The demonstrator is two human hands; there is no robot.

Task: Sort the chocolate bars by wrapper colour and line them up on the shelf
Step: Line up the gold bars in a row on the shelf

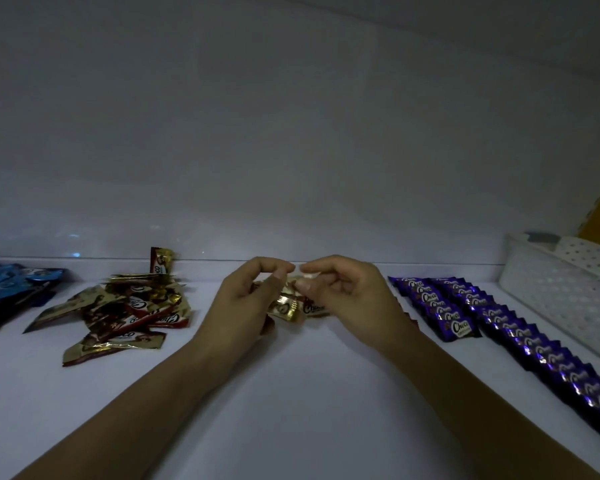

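Forearms [146,400] cross the shelf's [291,403] front edge. Near its back edge, the left hand [246,299] and right hand [343,296] curl round a few gold-wrapped bars [288,308], thumbs pinching the wrappers. Gold sorting seems in hand; next, lining these up beside the purple rows [465,317].

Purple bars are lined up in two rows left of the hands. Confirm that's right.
Wrong side. The head view shows the purple bars lined up in two rows right of the left hand and right hand, which hold gold bars.
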